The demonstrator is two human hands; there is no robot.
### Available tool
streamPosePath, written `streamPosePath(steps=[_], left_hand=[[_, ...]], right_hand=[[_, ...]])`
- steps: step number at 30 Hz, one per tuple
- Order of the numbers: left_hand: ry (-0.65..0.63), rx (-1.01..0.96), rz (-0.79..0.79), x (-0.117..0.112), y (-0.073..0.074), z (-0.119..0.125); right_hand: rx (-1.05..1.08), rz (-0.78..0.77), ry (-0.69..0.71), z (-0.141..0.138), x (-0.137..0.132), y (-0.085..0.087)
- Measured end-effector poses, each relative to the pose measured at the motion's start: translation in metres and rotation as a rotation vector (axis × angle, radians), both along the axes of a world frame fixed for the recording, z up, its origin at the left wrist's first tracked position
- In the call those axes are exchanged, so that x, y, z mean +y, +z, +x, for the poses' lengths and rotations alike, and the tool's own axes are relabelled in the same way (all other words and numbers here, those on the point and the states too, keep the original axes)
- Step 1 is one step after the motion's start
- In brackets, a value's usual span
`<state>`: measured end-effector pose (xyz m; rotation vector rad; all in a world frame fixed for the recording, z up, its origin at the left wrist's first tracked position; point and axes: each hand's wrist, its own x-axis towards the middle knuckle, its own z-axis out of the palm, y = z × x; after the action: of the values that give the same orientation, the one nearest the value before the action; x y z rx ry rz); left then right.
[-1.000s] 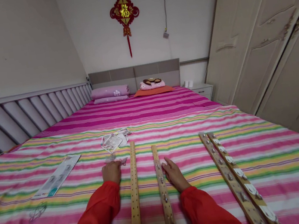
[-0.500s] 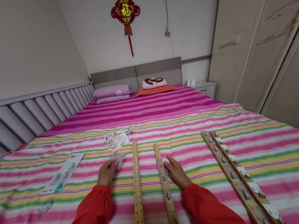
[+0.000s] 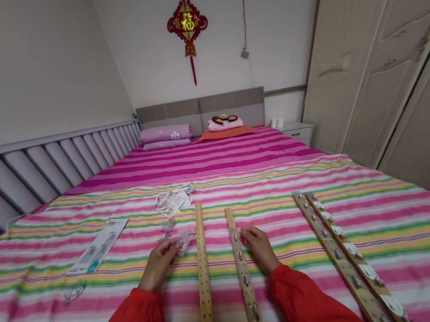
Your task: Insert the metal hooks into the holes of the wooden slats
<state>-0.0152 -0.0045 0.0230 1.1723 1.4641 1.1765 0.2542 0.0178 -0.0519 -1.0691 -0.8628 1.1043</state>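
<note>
Pinching a small clear plastic piece between the thumb and fingertips of my left hand, just left of a long pale drilled strip, wood, with a row of round holes. My right hand lies curled against a narrower hook strip, wood studded with small metal hooks. Its fingertips touch the strip's right edge near the far end; whether they close on anything I cannot tell. Both strips lie flat and parallel on the striped bedsheet. Two more fitted strips lie side by side well to the right. A crinkled heap of clear packets sits beyond the left hand, a flat printed card farther left.
</note>
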Motion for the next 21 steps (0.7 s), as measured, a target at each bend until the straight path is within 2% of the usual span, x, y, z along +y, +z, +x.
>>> streamPosePath(steps=[1, 4, 7, 12, 16, 19, 21], left_hand=[[-0.017, 0.008, 0.010, -0.003, 0.000, 0.001], [-0.091, 0.008, 0.039, -0.010, 0.001, 0.006], [-0.158, -0.024, 0.044, -0.015, 0.002, 0.012], [-0.175, 0.012, 0.065, -0.020, -0.001, 0.016], [-0.172, 0.029, 0.084, -0.018, -0.010, 0.011], [-0.145, 0.023, 0.064, -0.012, -0.017, 0.006], [-0.136, 0.036, 0.042, -0.007, -0.022, 0.003]], right_hand=[[-0.049, 0.045, -0.001, -0.005, -0.002, 0.009], [-0.159, 0.136, 0.137, -0.030, -0.006, 0.036], [-0.203, 0.131, 0.280, -0.056, -0.008, 0.052], [-0.229, 0.158, 0.322, -0.077, -0.011, 0.049], [-0.274, 0.215, 0.313, -0.078, -0.017, 0.048], [-0.336, 0.292, 0.284, -0.078, -0.021, 0.054], [-0.312, 0.281, 0.278, -0.076, -0.022, 0.057]])
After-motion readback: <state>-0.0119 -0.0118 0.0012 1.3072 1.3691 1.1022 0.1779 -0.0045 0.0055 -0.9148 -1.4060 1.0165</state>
